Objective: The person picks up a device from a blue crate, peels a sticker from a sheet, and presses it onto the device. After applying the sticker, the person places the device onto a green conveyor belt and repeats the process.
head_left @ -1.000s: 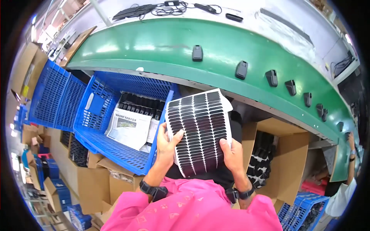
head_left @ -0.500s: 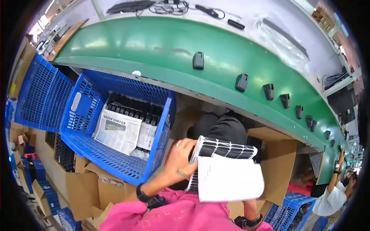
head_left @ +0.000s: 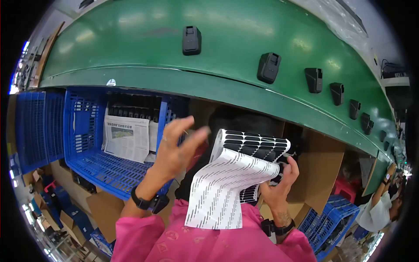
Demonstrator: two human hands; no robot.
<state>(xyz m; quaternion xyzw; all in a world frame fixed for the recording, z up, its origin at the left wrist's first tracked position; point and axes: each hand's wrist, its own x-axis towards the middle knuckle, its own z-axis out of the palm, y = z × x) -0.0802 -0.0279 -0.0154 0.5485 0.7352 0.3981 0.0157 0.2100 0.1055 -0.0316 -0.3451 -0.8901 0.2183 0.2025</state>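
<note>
A sheet of black stickers on white backing (head_left: 255, 140) lies curled over my lap. Its printed white back (head_left: 218, 187) hangs down toward my chest. My right hand (head_left: 281, 183) grips the sheet's right edge between thumb and fingers. My left hand (head_left: 174, 150) is raised off the sheet on its left side, fingers apart and slightly blurred, holding nothing. Beyond it, on the green bench (head_left: 131, 48), stand small black slotted devices, the nearest being one device (head_left: 191, 40) and another (head_left: 269, 68).
A blue crate (head_left: 104, 159) at the left holds rows of black parts and a newspaper (head_left: 126, 135). An open cardboard box (head_left: 323, 170) is to my right, with another blue crate (head_left: 327, 222) past it. A co-worker in white (head_left: 377, 216) is at the far right.
My left hand has let go of the sheet and lifted away. The white back has swung left and down, showing its print. My right hand has come into view at the sheet's edge. The view has shifted.
</note>
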